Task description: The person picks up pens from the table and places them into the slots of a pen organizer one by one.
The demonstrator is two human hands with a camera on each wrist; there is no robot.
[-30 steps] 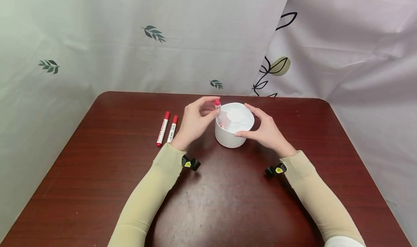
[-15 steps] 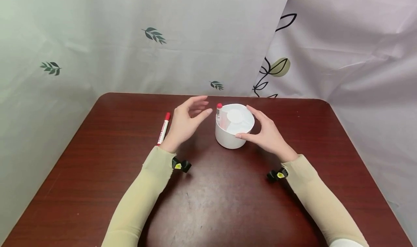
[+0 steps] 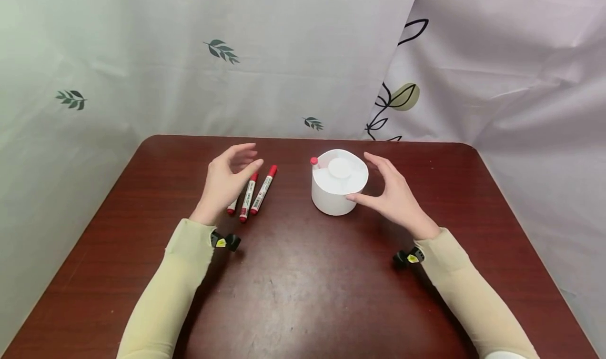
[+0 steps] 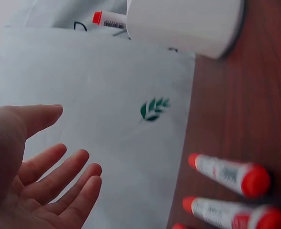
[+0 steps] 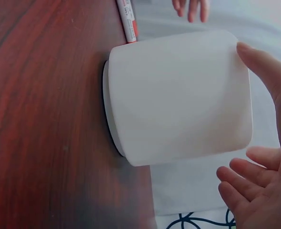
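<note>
A round white organizer (image 3: 333,200) with a raised middle stands on the table. One red-capped marker (image 3: 314,162) leans upright inside it at the left rim, mostly hidden by the wall. My right hand (image 3: 395,198) is at its right side, thumb at the rim and fingers spread behind; in the right wrist view the fingers (image 5: 247,176) are apart from the wall. My left hand (image 3: 224,182) hovers with relaxed fingers and holds nothing. Beside and below it lie three red-and-white markers: a right one (image 3: 264,189), a middle one (image 3: 248,198) and a left one (image 3: 232,207), partly covered by the hand.
The dark reddish wooden table (image 3: 303,285) ends at a back edge close behind the organizer. A pale curtain (image 3: 284,59) with leaf prints hangs behind and around it. Each forearm wears a light sleeve and a black wrist camera (image 3: 226,241).
My left hand has let go of the marker, now standing in the organizer, and moved left over the lying markers. My right hand has loosened slightly and shifted a little to the right.
</note>
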